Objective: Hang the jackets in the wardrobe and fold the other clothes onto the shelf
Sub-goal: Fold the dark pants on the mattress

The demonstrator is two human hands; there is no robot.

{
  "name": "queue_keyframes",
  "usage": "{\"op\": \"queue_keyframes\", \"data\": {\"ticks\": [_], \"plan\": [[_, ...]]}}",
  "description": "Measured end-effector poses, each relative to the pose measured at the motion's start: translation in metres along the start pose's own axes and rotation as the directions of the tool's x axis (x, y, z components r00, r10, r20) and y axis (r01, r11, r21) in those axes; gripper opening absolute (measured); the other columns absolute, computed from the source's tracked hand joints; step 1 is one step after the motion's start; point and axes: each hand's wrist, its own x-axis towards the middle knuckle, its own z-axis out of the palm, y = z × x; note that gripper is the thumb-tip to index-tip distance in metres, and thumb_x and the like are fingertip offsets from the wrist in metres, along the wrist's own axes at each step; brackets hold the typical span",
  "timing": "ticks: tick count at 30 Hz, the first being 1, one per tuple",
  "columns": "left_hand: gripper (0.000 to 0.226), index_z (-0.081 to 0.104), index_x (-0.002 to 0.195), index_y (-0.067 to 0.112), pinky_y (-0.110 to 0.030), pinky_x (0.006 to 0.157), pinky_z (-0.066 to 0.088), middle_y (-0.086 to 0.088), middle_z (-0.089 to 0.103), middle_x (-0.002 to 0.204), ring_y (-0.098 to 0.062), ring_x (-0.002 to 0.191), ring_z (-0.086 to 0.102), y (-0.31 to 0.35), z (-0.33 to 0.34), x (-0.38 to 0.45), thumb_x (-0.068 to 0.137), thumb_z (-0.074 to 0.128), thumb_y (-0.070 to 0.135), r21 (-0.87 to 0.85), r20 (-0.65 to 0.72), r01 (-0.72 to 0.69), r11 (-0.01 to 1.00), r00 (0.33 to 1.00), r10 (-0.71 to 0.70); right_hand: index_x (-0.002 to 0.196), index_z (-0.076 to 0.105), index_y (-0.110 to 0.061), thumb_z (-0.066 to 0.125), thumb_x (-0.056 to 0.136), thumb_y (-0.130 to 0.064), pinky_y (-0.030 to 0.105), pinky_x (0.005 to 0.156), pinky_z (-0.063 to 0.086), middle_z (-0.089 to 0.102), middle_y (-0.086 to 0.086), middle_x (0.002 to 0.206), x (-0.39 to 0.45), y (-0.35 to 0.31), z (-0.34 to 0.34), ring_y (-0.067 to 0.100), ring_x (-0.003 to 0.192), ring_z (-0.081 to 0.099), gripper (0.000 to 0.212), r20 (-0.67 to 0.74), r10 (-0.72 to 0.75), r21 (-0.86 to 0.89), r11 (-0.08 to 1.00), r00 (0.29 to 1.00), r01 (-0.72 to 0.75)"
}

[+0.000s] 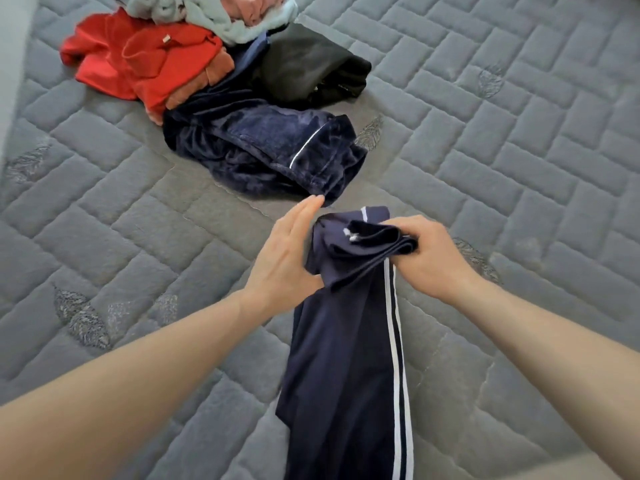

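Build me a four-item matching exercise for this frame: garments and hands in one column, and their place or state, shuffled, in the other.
Column 1
1. navy striped trousers
2. red garment
3. left hand
4. black garment

Column 2
A. fingers straight, flat against the side of the held cloth
B. bunched at the top in the right hand, hanging down toward the camera
C. left edge of the pile on the grey mattress
D. right edge of the pile

Pairs: 1-B, 2-C, 3-A, 4-D
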Motion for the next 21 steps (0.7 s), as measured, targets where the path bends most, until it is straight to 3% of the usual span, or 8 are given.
{"op": "queue_keyframes", "data": {"ticks": [1,3,5,6,9,14,18,21], "plan": [[0.095,0.039,0.156,0.016,-0.031,0.121,0.031,0.000,0.041,0.160,-0.020,0.147,0.038,0.009,0.000,0.003,0.074,0.085,0.017,0.006,0.036,-0.056,0.998,0.998,0.056,0.103,0.082,-0.019,0.064,0.076,0.012,0.013,0.085,0.047,0.079,-0.008,0.100,-0.008,-0.002,0.001,-0.016,0.094,0.060,0.045,0.017,-0.017,-0.004,1.000,1.000,0.017],[0.059,0.069,0.126,0.008,-0.044,0.104,0.048,-0.008,0.070,0.126,-0.034,0.123,0.059,0.022,-0.001,0.003,0.069,0.074,-0.002,0.068,0.108,-0.154,0.986,0.983,0.147,0.106,0.082,-0.018,0.062,0.072,0.014,0.004,0.088,0.039,0.077,-0.012,0.105,-0.024,-0.004,0.003,-0.024,0.098,0.054,0.050,0.048,-0.062,-0.030,0.998,0.997,0.064],[0.043,0.075,0.100,0.011,-0.044,0.081,0.052,-0.004,0.074,0.093,-0.036,0.094,0.065,0.029,-0.001,-0.005,0.063,0.059,-0.003,0.120,0.191,-0.150,0.981,0.974,0.125,0.111,0.081,-0.022,0.062,0.072,0.013,0.001,0.093,0.032,0.073,-0.019,0.110,-0.041,-0.001,0.006,-0.015,0.101,0.052,0.055,0.083,-0.074,-0.091,0.993,0.994,0.081],[0.043,0.075,0.098,0.013,-0.043,0.076,0.051,-0.001,0.072,0.090,-0.034,0.087,0.063,0.031,0.000,-0.012,0.062,0.053,0.000,0.125,0.225,-0.140,0.982,0.968,0.109,0.115,0.079,-0.026,0.063,0.073,0.012,0.001,0.094,0.031,0.072,-0.020,0.113,-0.051,0.002,0.008,-0.006,0.102,0.050,0.059,0.109,-0.049,-0.132,0.989,0.993,0.063],[0.047,0.077,0.101,0.019,-0.038,0.079,0.052,0.007,0.073,0.098,-0.025,0.088,0.062,0.029,0.009,-0.041,0.066,0.052,0.001,0.116,0.313,-0.177,0.977,0.940,0.134,0.123,0.076,-0.032,0.065,0.070,0.012,0.001,0.089,0.029,0.069,-0.022,0.120,-0.087,0.018,0.020,0.011,0.100,0.043,0.070,0.219,-0.010,-0.244,0.968,0.976,0.065],[0.058,0.080,0.112,0.028,-0.021,0.087,0.045,0.015,0.069,0.109,-0.016,0.099,0.057,0.021,0.030,-0.084,0.073,0.054,-0.007,0.149,0.467,-0.157,0.976,0.881,0.070,0.116,0.079,-0.030,0.064,0.071,0.015,0.022,0.088,0.047,0.067,-0.017,0.112,-0.147,0.047,0.047,0.004,0.093,0.042,0.065,0.274,0.105,-0.246,0.969,0.956,-0.035],[0.053,0.075,0.126,0.030,-0.031,0.094,0.048,0.012,0.065,0.116,-0.015,0.108,0.051,0.009,0.040,-0.107,0.088,0.052,0.001,0.175,0.634,-0.130,0.976,0.774,-0.011,0.119,0.077,-0.033,0.064,0.080,0.007,0.024,0.090,0.046,0.063,-0.017,0.110,-0.180,0.061,0.067,0.009,0.095,0.048,0.057,0.315,0.318,-0.332,0.919,0.894,-0.210],[0.052,0.066,0.137,0.032,-0.028,0.099,0.045,0.011,0.060,0.134,-0.016,0.120,0.047,-0.001,0.044,-0.113,0.097,0.047,0.006,0.249,0.715,-0.139,0.958,0.694,-0.085,0.133,0.069,-0.037,0.059,0.094,-0.007,0.023,0.095,0.043,0.059,-0.016,0.117,-0.190,0.063,0.084,0.012,0.110,0.052,0.050,0.373,0.402,-0.344,0.897,0.836,-0.278]]}}
